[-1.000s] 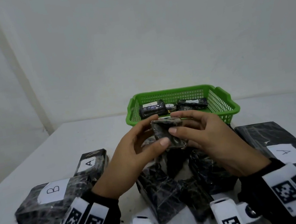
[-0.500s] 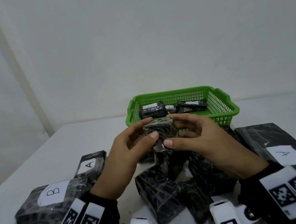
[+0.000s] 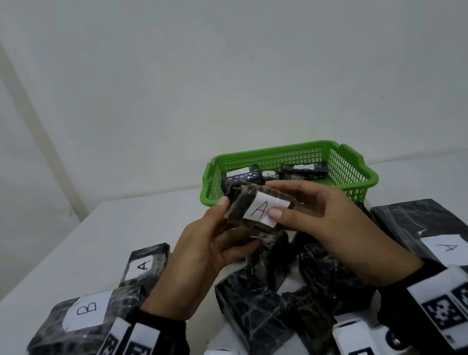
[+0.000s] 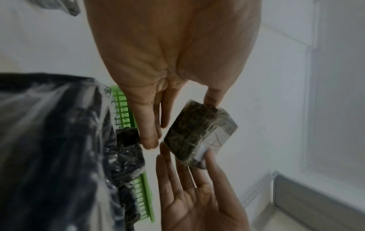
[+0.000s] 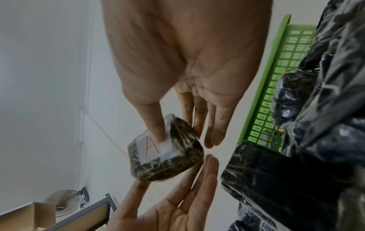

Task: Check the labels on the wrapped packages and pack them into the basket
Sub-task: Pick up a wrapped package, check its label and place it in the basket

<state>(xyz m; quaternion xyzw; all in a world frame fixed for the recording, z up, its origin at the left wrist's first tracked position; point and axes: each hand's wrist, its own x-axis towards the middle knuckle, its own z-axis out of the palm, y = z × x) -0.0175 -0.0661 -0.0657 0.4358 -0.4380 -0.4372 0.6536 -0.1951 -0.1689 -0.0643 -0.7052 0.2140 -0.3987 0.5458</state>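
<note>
I hold a small dark wrapped package [image 3: 243, 206] in both hands, just in front of the green basket [image 3: 355, 176]. Its white label [image 3: 260, 209] reads "A" and faces up. My left hand [image 3: 220, 231] holds the left end, thumb on top and fingers underneath. My right hand [image 3: 297, 201] pinches the right end, its thumb [image 5: 155, 125] lying on the label. The same package [image 4: 194, 132] shows in the left wrist view, and the package [image 5: 173, 159] in the right wrist view. Three wrapped packages [image 3: 302, 170] lie inside the basket.
Several dark wrapped packages [image 3: 257, 311] are piled on the white table [image 3: 142, 222] below my hands. At the left lie one labelled "B" [image 3: 85, 311] and one labelled "A" [image 3: 142, 265]. A long flat package labelled "A" [image 3: 449, 250] lies at the right.
The package has been turned in my hands, so its "A" label now faces up. Before, only dark wrapping showed. Both hands stay in front of the basket.
</note>
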